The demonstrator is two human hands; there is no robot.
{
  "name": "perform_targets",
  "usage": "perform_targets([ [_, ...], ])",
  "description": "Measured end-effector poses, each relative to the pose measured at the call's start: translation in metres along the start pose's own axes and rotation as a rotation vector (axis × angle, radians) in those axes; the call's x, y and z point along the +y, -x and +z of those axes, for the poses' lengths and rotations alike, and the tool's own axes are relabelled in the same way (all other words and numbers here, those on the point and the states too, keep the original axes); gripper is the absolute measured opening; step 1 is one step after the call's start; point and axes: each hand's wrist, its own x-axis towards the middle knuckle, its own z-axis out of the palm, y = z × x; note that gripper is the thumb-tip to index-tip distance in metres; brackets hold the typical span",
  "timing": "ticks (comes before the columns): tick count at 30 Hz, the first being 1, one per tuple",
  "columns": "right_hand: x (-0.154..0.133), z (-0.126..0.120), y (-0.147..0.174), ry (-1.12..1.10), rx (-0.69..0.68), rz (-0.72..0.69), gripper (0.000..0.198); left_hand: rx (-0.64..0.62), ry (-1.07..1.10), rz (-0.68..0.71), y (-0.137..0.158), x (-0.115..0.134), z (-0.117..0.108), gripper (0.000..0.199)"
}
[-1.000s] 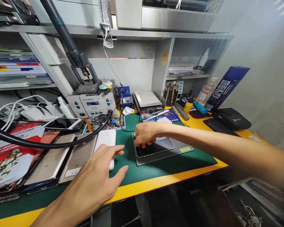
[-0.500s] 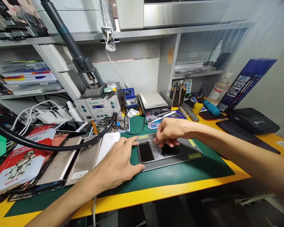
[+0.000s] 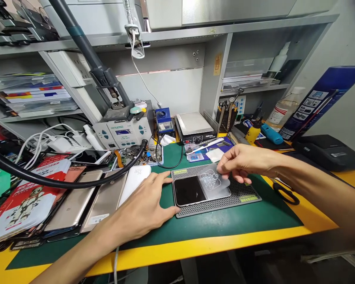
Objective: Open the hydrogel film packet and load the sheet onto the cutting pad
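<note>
A smartphone [image 3: 189, 190] with a dark screen lies face up on a grey perforated mat [image 3: 215, 205]. A clear protective film [image 3: 211, 179] with a printed line drawing lifts off the screen, its left part folded back to the right. My right hand [image 3: 235, 162] pinches the film's upper corner between thumb and fingers, above the phone's right half. My left hand [image 3: 149, 201] lies at the mat's left end with thumb and fingers spread, their tips against the mat's edge beside the phone.
A green work mat [image 3: 225, 227] covers the yellow bench [image 3: 154, 252]. Several phones [image 3: 73, 201] and a white power bank [image 3: 136, 179] lie left. Behind stand a soldering station [image 3: 122, 132], a parts tray [image 3: 148, 156] and a hot plate [image 3: 195, 126]. Black scissors [image 3: 286, 193] lie right.
My right hand has moved to the right, drawing the film with it and baring more of the phone's screen. My left hand stays at the mat's edge.
</note>
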Motion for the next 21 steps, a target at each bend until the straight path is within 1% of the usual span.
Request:
perform_targets([
  [4, 0.01, -0.012, 0.009, -0.056, 0.037, 0.018, 0.011, -0.02, -0.005, 0.004, 0.002, -0.005, -0.004, 0.083],
  [8, 0.019, -0.025, 0.019, -0.052, 0.059, 0.038, 0.01, -0.049, -0.024, -0.014, 0.004, -0.004, -0.008, 0.076],
  [11, 0.023, -0.033, 0.027, -0.06, 0.082, 0.052, 0.009, -0.044, -0.039, -0.018, 0.005, -0.005, -0.009, 0.073],
  [17, 0.019, -0.035, 0.046, -0.034, 0.133, 0.051, 0.014, -0.042, -0.057, -0.009, 0.003, -0.01, -0.006, 0.074],
  [21, 0.018, -0.037, 0.054, -0.023, 0.196, 0.055, 0.018, -0.046, -0.066, -0.006, 0.002, -0.007, -0.008, 0.074],
])
